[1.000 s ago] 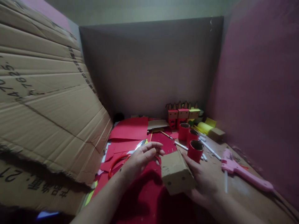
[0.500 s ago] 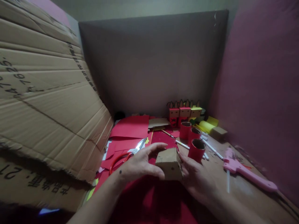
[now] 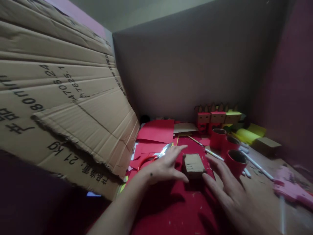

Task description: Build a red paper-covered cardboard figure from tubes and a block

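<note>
A small cardboard box (image 3: 193, 164) rests on the dark red sheet (image 3: 181, 205) in front of me. To its left, my left hand (image 3: 168, 168) is spread, thumb and fingers apart, with the thumb tip close to the box's lower corner. On the other side my right hand (image 3: 225, 182) is also spread, its thumb tip at or very near the box's right edge; I cannot tell whether it touches. Neither hand grips anything. Red-handled scissors (image 3: 163, 151) lie just beyond my left hand, their handle partly hidden by it.
Red tubes (image 3: 236, 161) stand right of the box, near white sticks (image 3: 259, 166) and a pink glue gun (image 3: 288, 186). Behind them are decorated box-headed figures (image 3: 217, 117) and a yellow roll (image 3: 245, 135). Red paper (image 3: 156, 130) lies at the back; a large cardboard panel (image 3: 97, 107) leans at left.
Both hands have let go of the cardboard box and opened away from it; it now sits on the red sheet. The view has turned left, shifting everything rightward.
</note>
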A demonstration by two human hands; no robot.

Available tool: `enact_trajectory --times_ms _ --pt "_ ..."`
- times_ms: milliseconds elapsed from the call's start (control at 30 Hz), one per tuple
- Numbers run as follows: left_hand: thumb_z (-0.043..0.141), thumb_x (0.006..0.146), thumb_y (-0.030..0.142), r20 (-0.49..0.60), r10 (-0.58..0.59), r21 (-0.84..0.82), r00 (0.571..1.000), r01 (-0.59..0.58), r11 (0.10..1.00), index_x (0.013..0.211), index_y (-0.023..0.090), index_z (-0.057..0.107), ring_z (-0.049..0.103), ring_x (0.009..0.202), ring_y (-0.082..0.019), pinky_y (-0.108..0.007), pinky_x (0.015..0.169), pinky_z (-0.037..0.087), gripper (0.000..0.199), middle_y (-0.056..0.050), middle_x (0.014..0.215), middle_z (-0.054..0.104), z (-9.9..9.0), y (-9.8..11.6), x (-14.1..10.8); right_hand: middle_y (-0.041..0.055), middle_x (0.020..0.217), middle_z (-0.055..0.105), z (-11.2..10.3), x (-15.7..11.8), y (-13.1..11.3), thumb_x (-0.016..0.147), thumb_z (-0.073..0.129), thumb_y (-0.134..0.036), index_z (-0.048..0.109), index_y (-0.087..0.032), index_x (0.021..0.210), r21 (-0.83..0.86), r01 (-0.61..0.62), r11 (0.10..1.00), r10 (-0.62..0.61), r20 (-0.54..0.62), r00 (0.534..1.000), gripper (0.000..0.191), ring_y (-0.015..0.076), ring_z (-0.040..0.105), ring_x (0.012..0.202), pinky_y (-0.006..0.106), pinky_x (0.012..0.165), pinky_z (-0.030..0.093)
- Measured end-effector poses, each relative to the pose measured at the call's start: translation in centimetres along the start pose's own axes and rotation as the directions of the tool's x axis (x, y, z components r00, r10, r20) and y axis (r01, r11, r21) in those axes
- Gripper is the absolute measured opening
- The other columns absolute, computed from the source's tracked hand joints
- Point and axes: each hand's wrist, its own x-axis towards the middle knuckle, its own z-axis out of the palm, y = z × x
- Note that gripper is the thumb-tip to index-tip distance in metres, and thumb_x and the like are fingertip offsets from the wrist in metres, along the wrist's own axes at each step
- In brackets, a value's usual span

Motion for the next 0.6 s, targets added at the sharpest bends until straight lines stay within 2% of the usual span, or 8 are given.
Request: enact_trajectory --times_ms 33,100,200,267,333,433,467,600 --pt "0.083 0.058 0.036 -0.033 -0.080 0.078 0.996 0.083 0.994 0.136 0.029 0.038 0.046 0.123 -0.025 -0.036 0.100 0.042 0.090 -0.008 0.135 0.048 -1.1 -0.3 -0.1 0.0092 0.131 0.050 -0.2 0.3 -0.2 0.090 0.041 -0.040 0.043 -0.026 0.127 -0.006 0.020 1.000 -0.020 -0.003 1.000 0.039 0.0299 0.048 0.123 0.051 0.101 0.042" --pt "0.067 0.080 0.031 -0.162 -0.202 0.148 0.966 0.226 0.963 0.132 0.027 0.043 0.053 0.116 -0.020 -0.032 0.097 0.044 0.058 -0.006 0.129 0.053 -3.1 -1.5 -0.2 0.0098 0.125 0.055 -0.5 0.8 -0.7 0.089 0.044 -0.037 0.047 -0.024 0.123 -0.025 0.102 0.995 -0.102 -0.002 0.995 0.036 0.0290 0.053 0.117 0.048 0.097 0.046" --pt "0.049 0.091 0.021 -0.372 -0.403 0.255 0.836 0.509 0.822 0.124 0.013 0.049 0.053 0.114 -0.023 -0.039 0.098 0.042 0.034 -0.015 0.124 0.055 -5.7 -3.9 -0.5 0.0105 0.115 0.060 -0.6 1.2 -0.9 0.089 0.047 -0.026 0.051 -0.022 0.114 -0.073 0.322 0.944 -0.323 -0.007 0.946 0.026 0.0248 0.060 0.107 0.041 0.088 0.053" --pt "0.054 0.090 0.026 -0.445 -0.497 0.312 0.745 0.649 0.693 0.118 0.015 0.053 0.055 0.109 -0.024 -0.046 0.091 0.046 0.030 -0.010 0.121 0.056 -6.9 -5.4 -0.9 0.0106 0.108 0.062 -0.4 1.1 -0.3 0.089 0.046 -0.017 0.056 -0.020 0.101 -0.092 0.474 0.876 -0.476 0.006 0.880 0.016 0.0231 0.060 0.104 0.038 0.085 0.054" --pt "0.056 0.089 0.030 -0.449 -0.571 0.364 0.687 0.725 0.585 0.115 0.017 0.055 0.058 0.102 -0.023 -0.043 0.085 0.050 0.030 -0.008 0.117 0.057 -7.6 -6.2 -1.4 0.0108 0.105 0.065 -0.3 0.7 0.6 0.088 0.047 -0.012 0.060 -0.018 0.096 -0.106 0.632 0.767 -0.627 0.085 0.775 0.016 0.0239 0.059 0.107 0.039 0.088 0.052" --pt "0.057 0.088 0.031 -0.397 -0.650 0.445 0.648 0.755 0.481 0.113 0.018 0.056 0.060 0.098 -0.021 -0.039 0.081 0.051 0.028 -0.007 0.114 0.059 -7.9 -6.5 -2.0 0.0105 0.103 0.069 -0.2 -0.1 1.6 0.092 0.044 -0.015 0.061 -0.016 0.107 -0.079 0.771 0.632 -0.752 0.179 0.634 0.022 0.0247 0.056 0.111 0.042 0.097 0.047" --pt "0.057 0.089 0.031 -0.376 -0.666 0.471 0.644 0.752 0.461 0.113 0.018 0.056 0.060 0.098 -0.021 -0.039 0.081 0.051 0.028 -0.007 0.113 0.059 -7.8 -6.4 -2.1 0.0099 0.101 0.070 -0.2 -0.3 1.6 0.094 0.041 -0.016 0.061 -0.016 0.106 -0.060 0.777 0.627 -0.757 0.191 0.625 0.023 0.0236 0.057 0.109 0.041 0.098 0.046" --pt "0.057 0.089 0.031 -0.304 -0.711 0.546 0.633 0.728 0.415 0.113 0.018 0.056 0.060 0.098 -0.021 -0.039 0.081 0.051 0.028 -0.007 0.113 0.059 -6.8 -6.1 -2.3 0.0070 0.086 0.070 -0.2 -0.5 0.9 0.098 0.032 -0.018 0.060 -0.018 0.087 -0.004 0.730 0.684 -0.718 0.176 0.674 0.030 0.0187 0.062 0.096 0.034 0.097 0.045"
